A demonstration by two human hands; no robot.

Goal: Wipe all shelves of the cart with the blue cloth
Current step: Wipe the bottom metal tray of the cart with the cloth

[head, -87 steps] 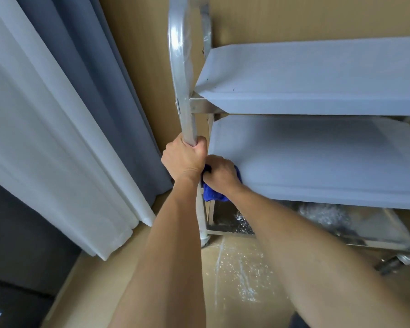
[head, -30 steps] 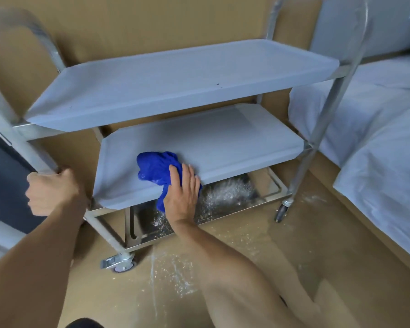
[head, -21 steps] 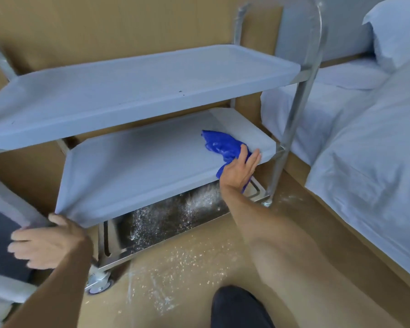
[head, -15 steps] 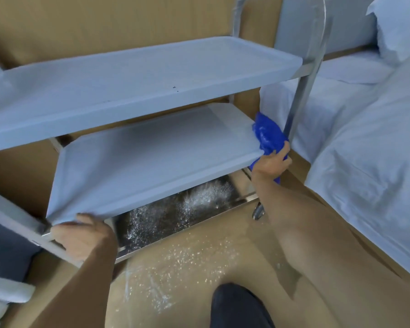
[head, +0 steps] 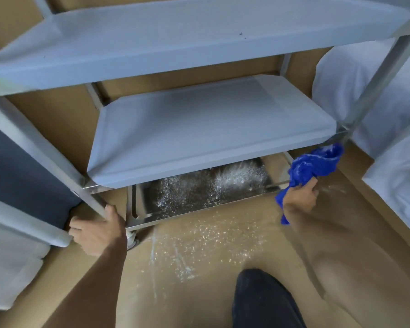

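Cloth (head: 314,165) is soft, light and limp: your right hand (head: 300,197) bunches it in a closed grip, off the middle shelf (head: 199,129) at its 4 o'clock corner, tails hanging loose. Gather those tails into the palm so they don't snag the cart (head: 379,74) post. Your left hand (head: 97,233) rests on the leg at 8 o'clock, fingers loosely round it. The bottom shelf (head: 206,188) looks gritty, so I'd press firmly.

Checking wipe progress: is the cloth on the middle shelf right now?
No, the right hand holds the cloth in the air off the middle shelf's right end, touching no shelf.
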